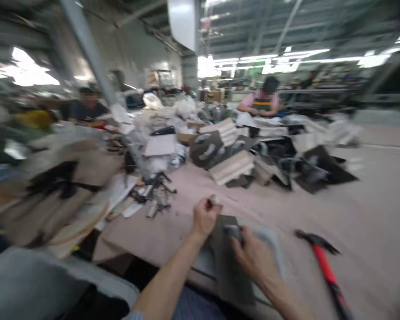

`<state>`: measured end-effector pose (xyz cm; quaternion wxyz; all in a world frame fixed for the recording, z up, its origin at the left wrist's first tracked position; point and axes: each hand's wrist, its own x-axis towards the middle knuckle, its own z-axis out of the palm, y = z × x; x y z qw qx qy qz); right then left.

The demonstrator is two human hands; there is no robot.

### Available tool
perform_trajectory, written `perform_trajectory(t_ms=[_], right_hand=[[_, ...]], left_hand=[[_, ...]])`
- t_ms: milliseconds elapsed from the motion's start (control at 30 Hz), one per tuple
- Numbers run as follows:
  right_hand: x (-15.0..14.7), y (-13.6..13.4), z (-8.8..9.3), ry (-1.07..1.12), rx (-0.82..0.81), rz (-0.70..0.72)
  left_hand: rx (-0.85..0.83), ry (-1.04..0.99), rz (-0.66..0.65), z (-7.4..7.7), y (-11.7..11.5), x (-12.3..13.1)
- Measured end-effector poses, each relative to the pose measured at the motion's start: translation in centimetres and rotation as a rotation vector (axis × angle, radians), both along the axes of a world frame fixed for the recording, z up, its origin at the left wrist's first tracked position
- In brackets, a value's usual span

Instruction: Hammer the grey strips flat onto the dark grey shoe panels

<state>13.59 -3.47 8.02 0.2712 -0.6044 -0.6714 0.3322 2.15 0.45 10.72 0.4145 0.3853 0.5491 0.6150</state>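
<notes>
The picture is smeared by motion. My left hand (205, 218) is closed in a fist-like pinch at the top edge of a dark grey flat piece (228, 262) that lies on the brown table (370, 213), and it seems to grip a small pale object at its fingertips. My right hand (253, 255) rests on the same dark piece, fingers curled around a small grey thing (233, 231) that I cannot make out. Under the dark piece lies a paler grey sheet (270, 242).
A red-handled hammer (323, 262) lies to the right of my hands. Stacks of pale and dark cut pieces (233, 166) cover the table's middle and back. Dark scraps (155, 191) and a heap of beige material (63, 186) sit at left. Two people work at the far side.
</notes>
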Motion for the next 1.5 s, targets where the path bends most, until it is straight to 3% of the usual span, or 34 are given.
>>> perform_trajectory(t_ms=[67,167,267,367,433,533,633,767,867,1000,1100,1200,1300,1367,1433,1500], right_hand=[[3.0,-2.2,-0.9,-0.203,-0.034,-0.037],[2.8,-3.8,-2.0,-0.371,-0.058,0.001],[1.7,-3.9,-2.4,-0.322,-0.069,-0.015],[2.4,-3.9,-2.4,-0.167,-0.066,0.04],[3.9,-3.8,-2.4,-0.048,-0.033,0.06],[7.5,-3.7,-2.6,-0.02,0.053,-0.106],[12.5,-3.4,-3.2,-0.172,0.158,-0.34],[19.3,-3.4,-4.5,-0.52,0.257,-0.507],[22.5,-4.1,-5.9,-0.728,0.1,-0.57],[24.1,-4.7,-7.4,-0.754,-0.164,-0.523],[24.6,-4.0,-7.3,-0.505,-0.28,-0.599],[24.5,-2.6,-5.9,0.106,-0.439,-0.705],[23.1,-1.4,-3.8,0.694,-0.551,-0.658],[21.3,-1.0,-2.3,0.958,-0.555,-0.648],[19.1,-1.0,-0.8,0.998,-0.463,-0.634],[16.8,-1.5,0.7,0.801,-0.288,-0.555]], left_hand=[[0.002,-0.025,-0.038,-2.8,1.2,0.1],[0.045,-0.086,-0.121,-6.1,2.3,0.8],[0.035,-0.031,-0.202,-8.0,2.3,1.1],[0.016,0.021,-0.235,-9.1,2.0,0.9],[0.004,0.041,-0.246,-9.5,1.7,0.6],[-0.014,0.08,-0.287,-9.7,1.3,0.1],[-0.029,0.107,-0.328,-9.6,1.3,-0.2],[-0.046,0.122,-0.36,-9.4,1.5,-0.3],[-0.058,0.148,-0.377,-9.4,1.4,-0.3],[-0.046,0.2,-0.407,-9.4,1.4,-0.4],[-0.033,0.26,-0.424,-9.4,1.6,-0.5],[-0.003,0.365,-0.471,-9.0,1.8,-0.5],[0.038,0.496,-0.534,-8.3,2.0,-0.6],[0.063,0.565,-0.578,-8.0,1.9,-0.7],[0.081,0.608,-0.611,-8.0,1.8,-0.8],[0.091,0.634,-0.608,-8.3,1.5,-0.8]])
